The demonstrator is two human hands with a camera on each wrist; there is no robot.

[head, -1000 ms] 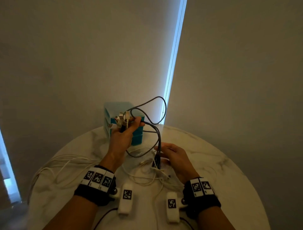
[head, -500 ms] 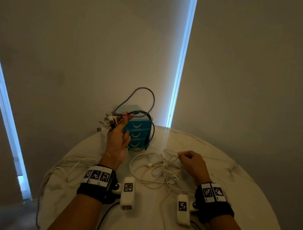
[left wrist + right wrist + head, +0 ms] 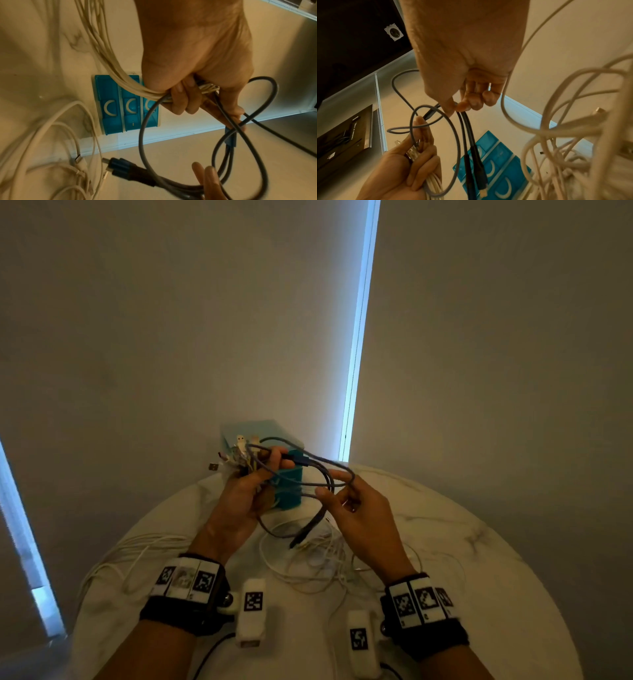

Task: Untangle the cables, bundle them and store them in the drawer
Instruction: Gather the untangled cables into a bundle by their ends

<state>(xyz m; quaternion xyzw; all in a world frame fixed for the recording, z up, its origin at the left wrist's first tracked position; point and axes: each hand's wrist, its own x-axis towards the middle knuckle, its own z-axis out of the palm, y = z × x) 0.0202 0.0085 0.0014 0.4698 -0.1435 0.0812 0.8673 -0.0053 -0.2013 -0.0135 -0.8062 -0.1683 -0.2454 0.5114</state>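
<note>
Above the table my left hand (image 3: 263, 470) grips a bunch of white cable ends (image 3: 241, 446) together with a grey cable (image 3: 308, 460). That cable loops across to my right hand (image 3: 330, 484), which pinches its strands between thumb and fingers. Its dark plug ends (image 3: 305, 534) hang below. In the left wrist view the white bundle (image 3: 109, 65) runs through the left hand (image 3: 188, 97), and the grey cable (image 3: 142, 135) forms loops. In the right wrist view the right hand (image 3: 460, 106) pinches the grey cable (image 3: 453, 135). The teal drawer unit (image 3: 289, 498) stands behind the hands, its drawers closed (image 3: 111, 108).
Loose white cables (image 3: 308, 563) lie tangled on the round marble table (image 3: 479, 542) below the hands. More white cable (image 3: 130, 553) trails over the table's left edge. A wall and a window strip (image 3: 356, 354) stand close behind the drawer unit.
My right hand has risen from the white tangle on the table and taken hold of the grey cable's loops. The left hand has kept its bundle and moved slightly toward the right hand.
</note>
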